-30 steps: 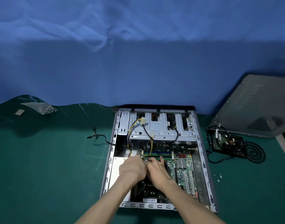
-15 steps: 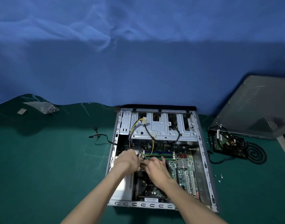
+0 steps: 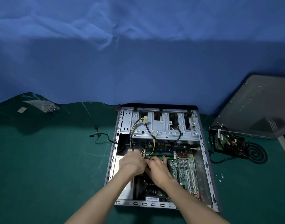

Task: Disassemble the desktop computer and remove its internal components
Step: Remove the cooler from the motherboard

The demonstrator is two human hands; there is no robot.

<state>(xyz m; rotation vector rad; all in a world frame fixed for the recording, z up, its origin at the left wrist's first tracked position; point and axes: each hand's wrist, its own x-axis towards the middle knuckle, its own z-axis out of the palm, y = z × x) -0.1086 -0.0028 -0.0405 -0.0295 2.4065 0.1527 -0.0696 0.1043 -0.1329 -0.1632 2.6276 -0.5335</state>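
Open desktop case (image 3: 146, 204) laid flat on the green tabletop (image 3: 57, 167), both hands inside.

The left hand (image 3: 132, 162) and right hand (image 3: 158, 168) are met, touching, over the motherboard (image 3: 184, 172), where the yellow-and-black wire bundle (image 3: 135, 126) ends. Fingers of both are bent; whether anything is gripped cannot be told through blur. A grey side panel (image 3: 260, 107) and a black wired unit (image 3: 227, 143) are seen right of the case.

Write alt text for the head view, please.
A person's left hand and right hand meet over the motherboard inside an open desktop case lying on a green mat, beside the memory slots; what the fingers hold is hidden. A removed side panel and a loose part with a coiled cable sit to the right.
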